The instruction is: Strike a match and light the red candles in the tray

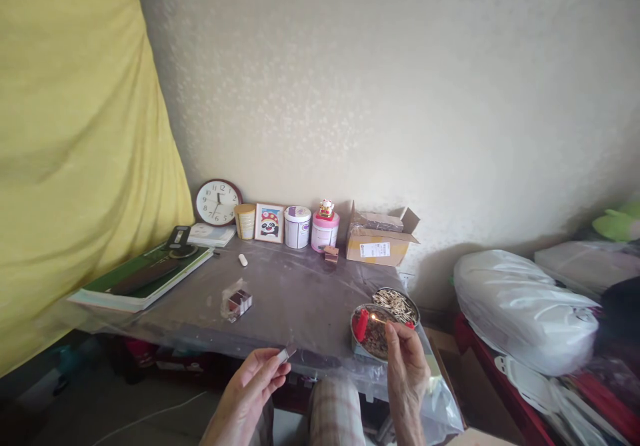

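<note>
Pale patterned wall [310,99] behind, with a yellow curtain [75,133] at the left; below them, a dark table [295,299] under clear plastic sheeting, as I view it remotely through the head camera. Along the wall I note a round clock [219,203], a framed panda picture [270,224], a white canister [298,228], a pink canister [325,236] bearing a cat figurine [326,210], and a cardboard box [377,251] with raised flaps. At the right front, my right hand [406,359] pinches a lit match [380,321] between thumb and fingers; its flame lies above a round tin [361,351] of brown granular matter, just beside an upright red object [361,326], though I cannot tell whether they touch. Directly behind stands a second tin, filled with loose matchsticks [393,304]. My left hand [256,386] grips a small box [285,355] by thumb and fingers, near the table's front edge. Farther back lies a partly wrapped pack [239,303] of small brown boxes.
</note>
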### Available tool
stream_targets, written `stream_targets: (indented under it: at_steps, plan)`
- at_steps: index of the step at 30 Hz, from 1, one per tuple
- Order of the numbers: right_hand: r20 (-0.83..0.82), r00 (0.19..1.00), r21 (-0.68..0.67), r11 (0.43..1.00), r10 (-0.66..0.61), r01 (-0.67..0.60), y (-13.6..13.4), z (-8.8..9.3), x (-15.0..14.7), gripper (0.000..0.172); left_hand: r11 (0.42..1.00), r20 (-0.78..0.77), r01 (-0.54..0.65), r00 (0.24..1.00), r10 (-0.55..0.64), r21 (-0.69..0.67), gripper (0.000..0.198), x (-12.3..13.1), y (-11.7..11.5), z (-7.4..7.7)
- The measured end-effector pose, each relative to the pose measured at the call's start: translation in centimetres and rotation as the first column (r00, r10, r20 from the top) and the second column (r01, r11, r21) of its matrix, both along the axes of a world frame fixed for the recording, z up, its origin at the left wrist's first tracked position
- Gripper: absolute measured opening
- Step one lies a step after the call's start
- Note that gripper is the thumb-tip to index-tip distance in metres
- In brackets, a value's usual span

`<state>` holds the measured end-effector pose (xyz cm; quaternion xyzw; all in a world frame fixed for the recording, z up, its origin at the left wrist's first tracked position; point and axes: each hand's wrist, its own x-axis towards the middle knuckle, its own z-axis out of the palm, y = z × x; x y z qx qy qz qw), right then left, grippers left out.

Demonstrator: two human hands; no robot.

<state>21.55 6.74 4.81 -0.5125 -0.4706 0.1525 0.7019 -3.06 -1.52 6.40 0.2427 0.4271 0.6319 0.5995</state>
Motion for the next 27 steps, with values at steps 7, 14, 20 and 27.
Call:
stream_targets:
  at_steps: [7, 14, 20, 27]
  plan:
    - [-0.060, 0.998, -0.064, 0.997, 0.030, -0.034, 0.8, -0.5, -0.1, 0.035, 1.000, 0.021, 0.020, 1.000, -0.020, -0.016, 0.031, -0.4, 0.6, -1.4]
    - [-0.169, 0.983, -0.117, 0.989, 0.071, -0.091, 1.7, -1.2, -0.4, 0.037, 0.998, 0.016, 0.056, 0.998, -0.056, -0.012, 0.028, -0.8, 0.7, -2.2]
    - [-0.207, 0.973, -0.130, 0.983, 0.104, -0.132, 2.1, -1.5, -0.3, 0.038, 0.998, 0.037, 0.050, 0.998, -0.049, -0.032, 0.028, -0.9, 1.0, -2.6]
    - [-0.163, 0.984, -0.131, 0.987, 0.074, -0.095, 2.5, -1.7, 0.0, 0.039, 0.998, 0.059, 0.039, 0.998, -0.036, -0.059, 0.029, -1.0, 1.2, -3.2]
